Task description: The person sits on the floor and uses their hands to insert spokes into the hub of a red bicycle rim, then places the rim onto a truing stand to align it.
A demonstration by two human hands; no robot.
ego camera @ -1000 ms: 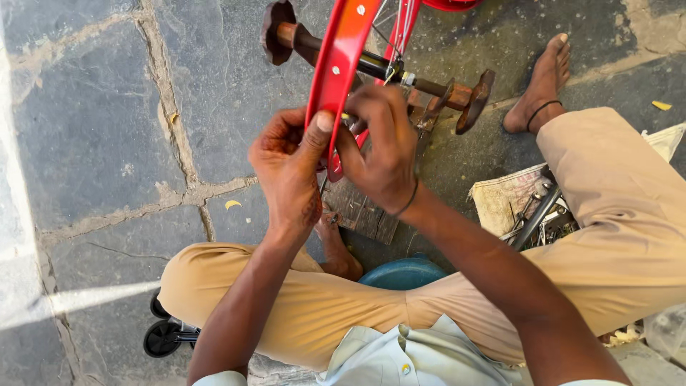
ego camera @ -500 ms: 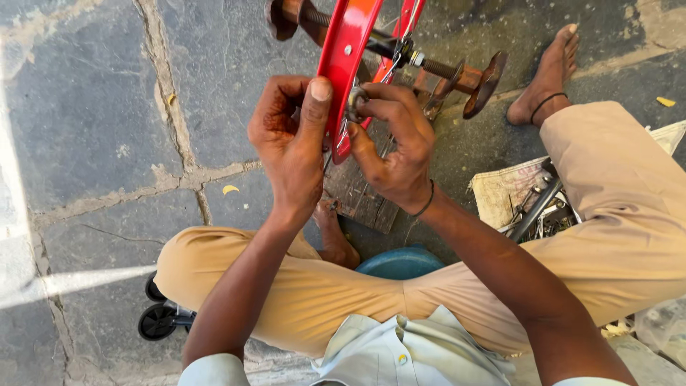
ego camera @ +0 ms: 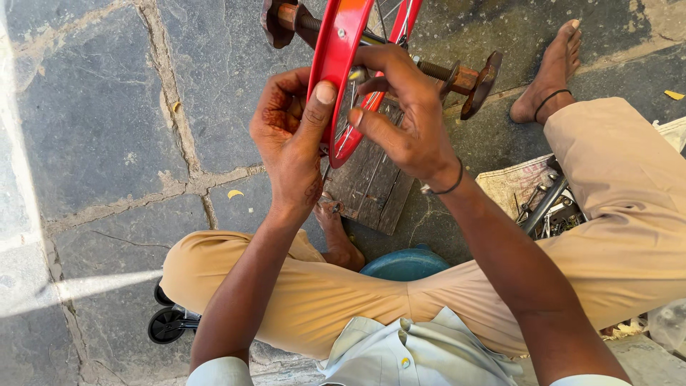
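Observation:
A red bicycle wheel rim (ego camera: pixel 336 64) stands upright on a rusty threaded axle (ego camera: pixel 443 71) with two end discs. My left hand (ego camera: pixel 289 136) grips the rim's left side, thumb pressed on its outer face. My right hand (ego camera: pixel 404 118) reaches from the right and pinches a small metal part, perhaps a spoke nipple (ego camera: pixel 357 73), at the rim's inner edge. Thin spokes (ego camera: pixel 393 18) run up from the rim. I sit on the ground in tan trousers.
A worn wooden board (ego camera: pixel 371 189) lies under the wheel on grey stone paving. Metal tools (ego camera: pixel 543 207) rest on paper at my right knee. A blue round seat (ego camera: pixel 404 264) shows between my legs; small black wheels (ego camera: pixel 166 325) sit at lower left. My bare foot (ego camera: pixel 550 71) is at upper right.
The view has shifted so the wheel and both hands sit higher and nearer. My right hand moved up the rim to pinch at its inner edge; the left hand keeps its grip.

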